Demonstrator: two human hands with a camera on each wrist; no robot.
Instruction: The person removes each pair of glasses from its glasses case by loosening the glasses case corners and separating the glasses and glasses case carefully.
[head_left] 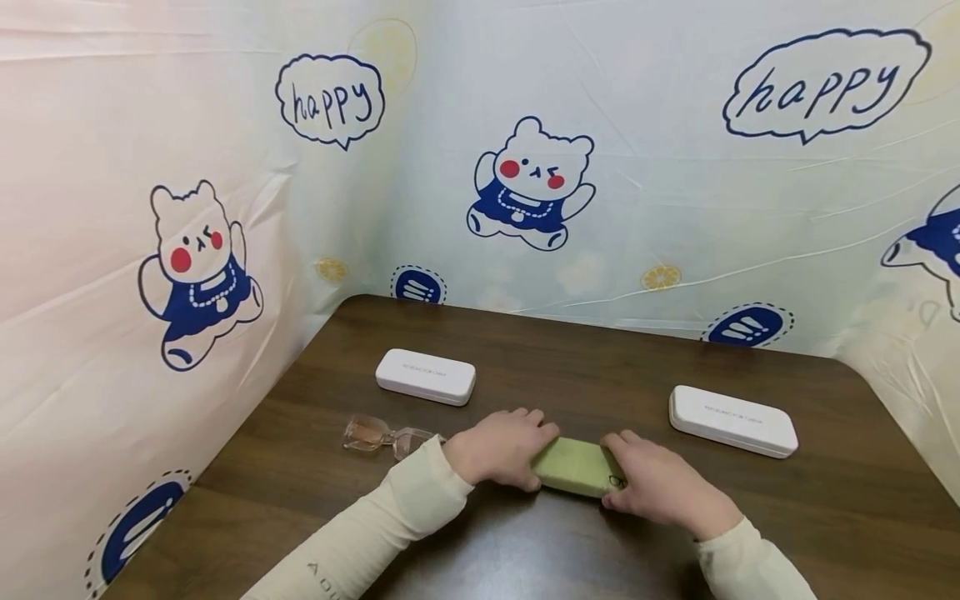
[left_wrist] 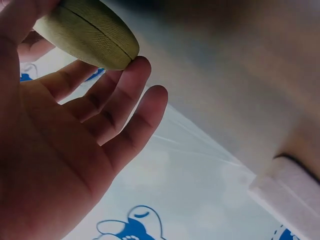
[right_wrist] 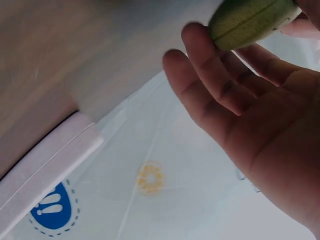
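Note:
A green glasses case [head_left: 573,467], its lid closed along a seam, lies between both hands near the middle of the table in the head view. My left hand [head_left: 504,450] grips its left end, thumb on the near side and fingers on the far side. At the other end my right hand [head_left: 651,477] holds it the same way, beside a small dark glasses print. In the left wrist view the seam of the case [left_wrist: 95,32] faces the palm. The right wrist view shows the case's other end [right_wrist: 250,22] against the fingers.
Clear-framed glasses [head_left: 386,437] lie left of my left forearm, partly hidden by it. A white glasses case [head_left: 426,377] sits behind them, and another white case [head_left: 733,420] is at the right. Printed cloth [head_left: 450,100] encloses the brown table [head_left: 570,333].

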